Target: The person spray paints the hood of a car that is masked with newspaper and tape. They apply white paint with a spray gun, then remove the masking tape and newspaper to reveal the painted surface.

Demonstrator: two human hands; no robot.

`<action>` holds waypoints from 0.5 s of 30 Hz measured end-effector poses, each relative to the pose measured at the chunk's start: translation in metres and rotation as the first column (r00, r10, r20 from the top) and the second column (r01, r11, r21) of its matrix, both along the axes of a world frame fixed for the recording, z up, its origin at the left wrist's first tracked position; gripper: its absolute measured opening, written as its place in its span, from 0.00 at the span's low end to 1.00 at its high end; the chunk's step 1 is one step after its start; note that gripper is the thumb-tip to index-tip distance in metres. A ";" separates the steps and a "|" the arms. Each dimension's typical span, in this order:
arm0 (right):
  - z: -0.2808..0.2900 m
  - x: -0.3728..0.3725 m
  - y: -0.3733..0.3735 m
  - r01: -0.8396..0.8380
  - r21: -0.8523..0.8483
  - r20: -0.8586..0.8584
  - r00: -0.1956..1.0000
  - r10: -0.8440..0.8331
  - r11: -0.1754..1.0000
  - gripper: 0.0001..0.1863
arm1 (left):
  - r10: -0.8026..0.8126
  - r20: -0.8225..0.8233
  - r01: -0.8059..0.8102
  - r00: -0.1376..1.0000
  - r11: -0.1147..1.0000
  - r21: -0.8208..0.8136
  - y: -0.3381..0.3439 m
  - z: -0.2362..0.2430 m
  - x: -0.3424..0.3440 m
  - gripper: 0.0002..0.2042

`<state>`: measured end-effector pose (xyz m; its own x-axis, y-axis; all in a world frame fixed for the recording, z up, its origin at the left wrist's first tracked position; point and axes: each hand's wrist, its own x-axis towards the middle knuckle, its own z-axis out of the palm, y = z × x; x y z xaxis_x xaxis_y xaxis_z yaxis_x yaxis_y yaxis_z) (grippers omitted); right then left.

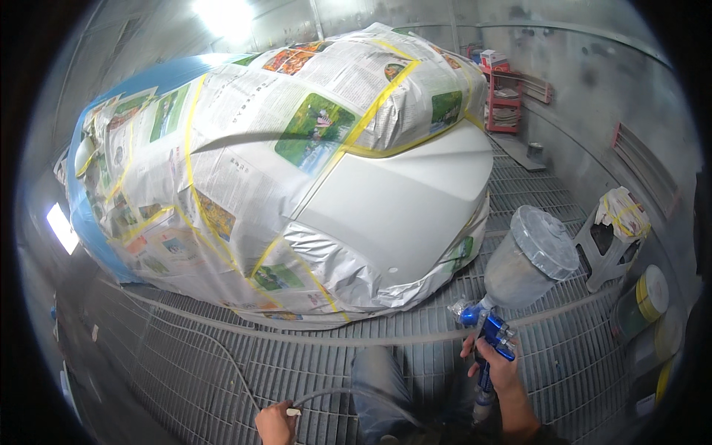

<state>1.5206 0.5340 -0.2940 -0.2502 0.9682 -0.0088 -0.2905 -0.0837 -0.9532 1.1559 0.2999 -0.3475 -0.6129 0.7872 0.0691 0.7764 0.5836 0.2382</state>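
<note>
My right hand [506,365] is wrapped round the handle of a blue spray gun [486,326]. On top of the gun sits a translucent plastic paint cup [523,259] with a lid, tilted to the right. Low in the picture my left hand [276,424] is closed round a grey air hose [334,391], which runs across in front of my legs. Ahead stands a car wrapped in newspaper [245,111] and yellow tape, with one bare whitish body panel [393,200] showing. The gun is right of that panel, apart from it.
Slatted metal grating [185,363] forms the floor, and a hose [415,337] lies along it near the car. To the right are a grey stool [615,237] with a taped wad on it, and several buckets [645,304]. A red shelf [504,104] stands at the far wall.
</note>
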 end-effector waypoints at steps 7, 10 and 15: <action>0.000 0.008 0.000 0.041 -0.031 -0.052 0.998 -0.042 0.999 0.09 | 0.029 0.094 -0.016 0.995 0.990 -0.140 0.008 0.022 0.015 0.13; -0.004 0.009 0.002 0.061 -0.018 -0.036 0.997 -0.062 0.998 0.11 | 0.004 0.010 -0.003 1.000 0.997 -0.076 0.001 -0.007 0.000 0.12; -0.004 0.016 0.002 0.099 -0.039 -0.057 0.993 -0.101 0.994 0.09 | -0.017 0.010 0.017 1.000 0.996 -0.082 0.004 -0.003 0.004 0.13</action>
